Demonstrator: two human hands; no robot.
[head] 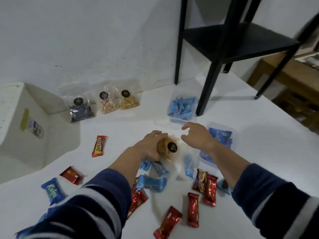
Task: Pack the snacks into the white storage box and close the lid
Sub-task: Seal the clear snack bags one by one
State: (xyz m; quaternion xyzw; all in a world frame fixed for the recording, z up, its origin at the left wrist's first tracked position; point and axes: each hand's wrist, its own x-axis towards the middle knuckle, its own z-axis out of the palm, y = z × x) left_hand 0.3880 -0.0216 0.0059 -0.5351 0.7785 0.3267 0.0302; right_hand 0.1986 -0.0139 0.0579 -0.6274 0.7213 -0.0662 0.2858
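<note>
Nearest, glossy red bars (193, 209) and blue packets (151, 182) lie scattered on the white tabletop (259, 152). Above them the left hand (150, 146) grips a clear bag of golden, crinkly snacks (166, 148); the right hand (198, 137) hovers beside it with fingers loosely spread. The white storage box (25, 126), seemingly plastic, stands far left by the wall.

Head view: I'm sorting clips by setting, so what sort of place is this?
Probably a room in a home: a white table against a plain wall, a black shelf stand on it, and wooden furniture beside.
</note>
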